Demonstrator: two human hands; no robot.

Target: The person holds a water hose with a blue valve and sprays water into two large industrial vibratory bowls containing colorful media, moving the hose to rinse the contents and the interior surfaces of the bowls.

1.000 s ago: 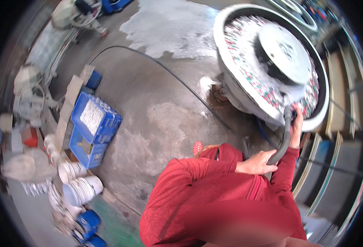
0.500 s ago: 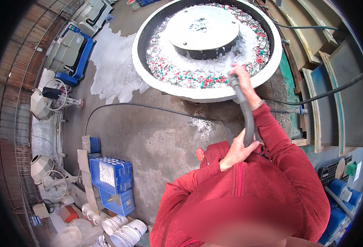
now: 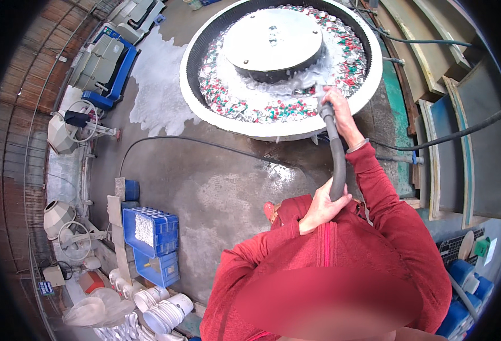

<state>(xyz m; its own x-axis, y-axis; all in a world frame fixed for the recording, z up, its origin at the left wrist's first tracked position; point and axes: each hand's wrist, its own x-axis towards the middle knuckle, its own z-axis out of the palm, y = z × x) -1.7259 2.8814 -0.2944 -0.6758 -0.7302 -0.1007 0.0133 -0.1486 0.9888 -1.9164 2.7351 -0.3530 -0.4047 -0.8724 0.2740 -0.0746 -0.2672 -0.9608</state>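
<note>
Reader: Taking the head view as a clock face, where is the grey hose [image 3: 338,165]?

Author: It rises from about four o'clock to two o'clock, its upper end over the near edge of the white tub [image 3: 250,128], which stands between twelve and one o'clock.

Reader: How is it held?

Author: Both hands are closed around it, apart from each other: the right hand [image 3: 339,109] near the upper end, at two o'clock; the left hand [image 3: 322,209] lower down, at four o'clock.

Reader: What does the tub contain?

Author: Small silvery, red and green pieces [image 3: 284,109] ring a raised white disc [image 3: 273,42]; white froth [image 3: 304,85] lies between.

Reader: And the surroundings?

Author: Blue crates [image 3: 165,241] at eight o'clock, white buckets [image 3: 168,314] at seven, and pale foam [image 3: 159,85] spread over the floor [image 3: 222,199] between ten and eleven.
</note>
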